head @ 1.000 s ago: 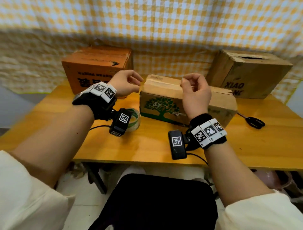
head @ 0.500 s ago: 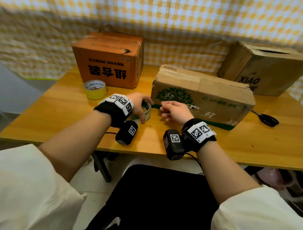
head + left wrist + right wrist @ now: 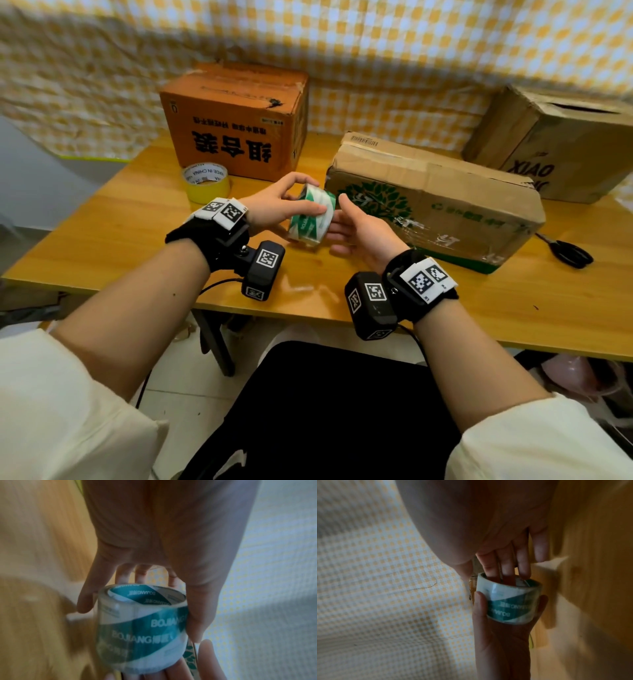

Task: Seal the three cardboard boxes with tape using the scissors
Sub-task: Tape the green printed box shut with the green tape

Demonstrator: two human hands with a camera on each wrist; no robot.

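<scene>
Head view: left hand [image 3: 274, 205] is gripping the green-and-white tape roll [image 3: 311, 219] just above the table [image 3: 102, 240], right hand [image 3: 363, 229] is sitting at its 3 o'clock with fingers relaxed and touching the roll; tree-print box [image 3: 435, 202] is lying at 2 o'clock, orange box [image 3: 236, 120] at 11, brown box [image 3: 561, 144] at 1, scissors [image 3: 568, 251] at 3, yellow tape roll [image 3: 205, 183] at 10. Left wrist view: left hand [image 3: 154, 547] is clamping the tape roll [image 3: 142, 628] between thumb and fingers. Right wrist view: right hand [image 3: 496, 534] is reaching its fingers [image 3: 523, 562] into the roll's [image 3: 508, 601] core, not curling round it.
</scene>
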